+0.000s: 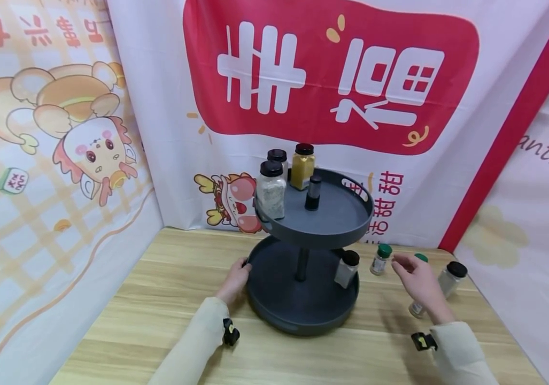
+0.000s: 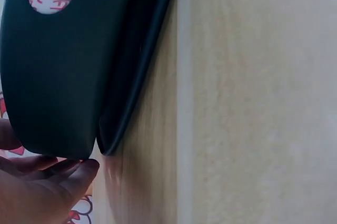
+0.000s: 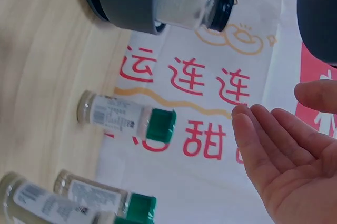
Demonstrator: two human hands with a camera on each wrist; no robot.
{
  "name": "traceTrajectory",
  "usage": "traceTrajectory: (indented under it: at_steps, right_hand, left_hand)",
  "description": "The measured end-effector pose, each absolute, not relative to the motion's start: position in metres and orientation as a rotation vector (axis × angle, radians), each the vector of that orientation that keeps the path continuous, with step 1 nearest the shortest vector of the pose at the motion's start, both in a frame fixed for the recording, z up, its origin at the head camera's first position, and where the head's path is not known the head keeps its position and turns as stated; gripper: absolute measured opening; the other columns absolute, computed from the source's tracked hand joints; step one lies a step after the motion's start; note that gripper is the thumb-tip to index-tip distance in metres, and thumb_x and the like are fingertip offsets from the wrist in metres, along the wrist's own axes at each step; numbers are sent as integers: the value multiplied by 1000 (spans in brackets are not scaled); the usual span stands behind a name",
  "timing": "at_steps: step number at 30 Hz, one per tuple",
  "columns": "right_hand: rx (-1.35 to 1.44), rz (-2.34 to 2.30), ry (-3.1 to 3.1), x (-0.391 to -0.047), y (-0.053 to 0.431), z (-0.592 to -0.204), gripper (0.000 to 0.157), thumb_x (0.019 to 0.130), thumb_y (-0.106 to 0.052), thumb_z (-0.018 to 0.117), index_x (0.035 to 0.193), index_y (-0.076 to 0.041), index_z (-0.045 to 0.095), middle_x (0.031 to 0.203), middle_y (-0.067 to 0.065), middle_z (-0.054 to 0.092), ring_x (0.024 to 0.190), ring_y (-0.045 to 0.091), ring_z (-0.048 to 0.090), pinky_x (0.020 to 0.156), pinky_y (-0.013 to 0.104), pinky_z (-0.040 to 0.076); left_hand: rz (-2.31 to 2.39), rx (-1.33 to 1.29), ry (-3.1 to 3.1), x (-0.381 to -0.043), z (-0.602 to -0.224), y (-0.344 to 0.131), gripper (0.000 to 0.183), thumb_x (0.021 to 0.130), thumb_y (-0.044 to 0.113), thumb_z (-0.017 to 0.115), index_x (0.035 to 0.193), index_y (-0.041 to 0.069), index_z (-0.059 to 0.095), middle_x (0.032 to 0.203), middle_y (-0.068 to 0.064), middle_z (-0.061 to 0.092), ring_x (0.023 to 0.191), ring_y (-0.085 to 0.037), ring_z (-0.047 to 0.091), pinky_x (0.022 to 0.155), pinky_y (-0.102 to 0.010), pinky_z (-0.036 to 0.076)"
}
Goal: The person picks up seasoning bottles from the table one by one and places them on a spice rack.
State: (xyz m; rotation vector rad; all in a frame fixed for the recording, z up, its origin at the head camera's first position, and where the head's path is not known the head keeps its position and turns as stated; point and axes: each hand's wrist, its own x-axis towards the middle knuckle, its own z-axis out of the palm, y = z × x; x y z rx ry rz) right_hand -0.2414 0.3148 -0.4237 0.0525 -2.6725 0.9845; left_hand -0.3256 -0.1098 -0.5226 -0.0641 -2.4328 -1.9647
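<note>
A dark grey two-tier round tray stand (image 1: 298,315) stands on the table. My left hand (image 1: 236,280) grips the lower tier's rim at its left side; the left wrist view shows the fingers (image 2: 79,176) at the edge of the dark wall. My right hand (image 1: 418,283) hovers empty to the right of the stand, its fingers nearly straight in the right wrist view. Closest to its fingertips is a green-capped spice jar (image 1: 381,259), upright on the table and apart from the hand. A black-capped jar (image 1: 347,270) sits in the lower tier, at the right.
On the upper tier (image 1: 337,211) are a white-filled jar (image 1: 271,192), another black-capped jar (image 1: 278,156), a yellow-filled jar (image 1: 302,167) and a short dark cylinder (image 1: 312,193). A black-capped jar (image 1: 452,278) and more green-capped jars (image 3: 100,195) stand right. Printed cloths hang behind and beside the table.
</note>
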Motion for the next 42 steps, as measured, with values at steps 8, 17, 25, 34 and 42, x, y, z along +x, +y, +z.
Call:
traceTrajectory:
  at_steps: [8, 17, 25, 34, 42]
  right_hand:
    - [38, 876, -2597, -236, 328, -421, 40, 97, -28, 54, 119, 5, 60, 108, 24, 64, 97, 37, 61, 78, 48, 52]
    - [-3, 834, -2576, -231, 344, -426, 36, 92, -24, 61, 114, 6, 62, 107, 26, 64, 96, 41, 61, 80, 51, 50]
    - [13, 857, -2663, -226, 358, -436, 52, 92, -28, 60, 124, 11, 52, 125, 36, 48, 110, 54, 47, 87, 60, 42]
    - [6, 856, -2700, -219, 373, -454, 65, 88, -26, 68, 129, 17, 42, 126, 41, 43, 113, 54, 43, 87, 62, 41]
    - [-72, 948, -2708, -216, 379, -464, 72, 87, -26, 69, 132, 18, 35, 130, 41, 39, 117, 54, 41, 92, 61, 37]
  left_hand:
    - [-1927, -67, -2453, -337, -525, -115, 41, 98, 6, 37, 133, -16, 38, 137, -33, 39, 129, -41, 34, 108, -49, 27]
    - [-1955, -88, -2449, -336, -522, -116, 39, 98, 3, 37, 133, -15, 39, 136, -33, 40, 128, -42, 36, 107, -50, 28]
    - [-1989, -113, -2405, -334, -524, -115, 37, 96, 0, 38, 129, -17, 41, 130, -34, 44, 121, -41, 41, 104, -49, 32]
    - [-2023, -123, -2432, -335, -524, -116, 39, 94, -3, 37, 131, -15, 41, 132, -32, 44, 123, -41, 40, 104, -49, 32]
    - [-2032, -146, -2431, -332, -526, -117, 39, 94, -2, 38, 131, -16, 40, 132, -33, 44, 123, -42, 40, 104, -49, 32]
